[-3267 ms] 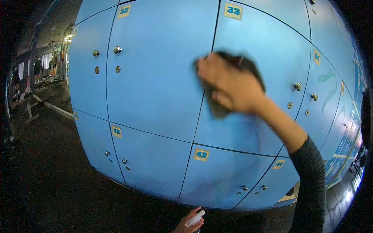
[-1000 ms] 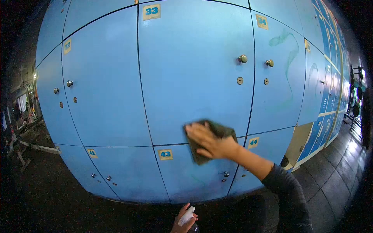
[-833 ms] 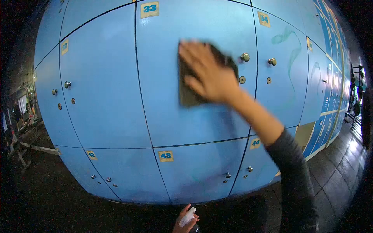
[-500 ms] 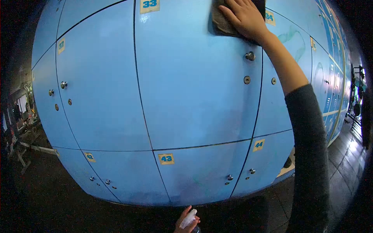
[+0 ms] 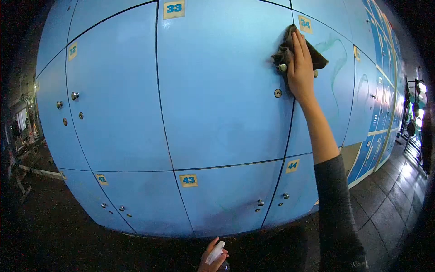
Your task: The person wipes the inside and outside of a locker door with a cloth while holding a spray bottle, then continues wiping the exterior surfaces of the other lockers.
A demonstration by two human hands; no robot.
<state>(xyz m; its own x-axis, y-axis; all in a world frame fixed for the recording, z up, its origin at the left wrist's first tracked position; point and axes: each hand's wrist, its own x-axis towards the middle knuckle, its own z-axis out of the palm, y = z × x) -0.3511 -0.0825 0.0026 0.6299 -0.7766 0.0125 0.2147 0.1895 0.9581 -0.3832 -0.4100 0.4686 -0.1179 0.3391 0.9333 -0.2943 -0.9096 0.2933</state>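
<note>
My right hand (image 5: pixel 301 72) presses a dark cloth (image 5: pixel 319 58) against the blue lockers, over the seam between door 33 (image 5: pixel 222 90) and door 34 (image 5: pixel 333 95). The cloth is bunched beside the round knob (image 5: pixel 282 67) of door 33, and a second knob shows just right of my hand. Low in the view, my left hand (image 5: pixel 213 257) is wrapped round a spray bottle with a white nozzle (image 5: pixel 215 253); the bottle's body is mostly hidden.
Doors 43 (image 5: pixel 217 195) and 44 (image 5: pixel 299 181) form the lower row. Greenish streaks (image 5: pixel 337 68) mark door 34. Darker blue lockers (image 5: pixel 380 99) stand at the right above a tiled floor (image 5: pixel 389 195). Gym equipment (image 5: pixel 413 113) stands at the far right.
My right hand has moved down with the cloth, from the upper part of door 33 to its knob and the seam. The cloth is now bunched. My left hand still holds the bottle.
</note>
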